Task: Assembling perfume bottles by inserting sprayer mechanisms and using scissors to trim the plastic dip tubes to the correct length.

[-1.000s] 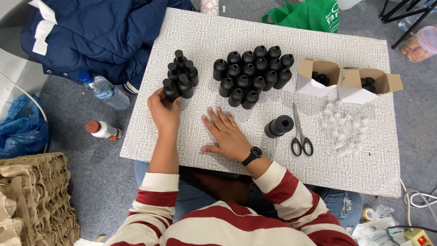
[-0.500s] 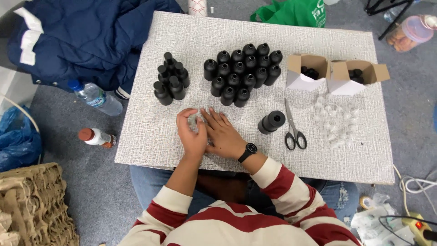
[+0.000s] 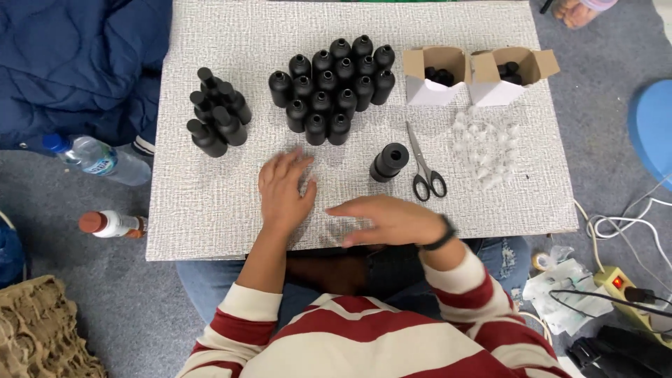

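Black bottles [image 3: 329,87] beyond both bare hands [image 3: 283,192].

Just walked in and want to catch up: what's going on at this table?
A person in a red-and-white striped top sits at a grey textured board with both hands low over its near edge. The left hand lies flat, fingers spread; the right hand hovers beside it, blurred, holding nothing I can make out. Beyond them stand a large cluster of black bottles, a smaller capped group, one bottle on its side, scissors, clear small parts and two open boxes.
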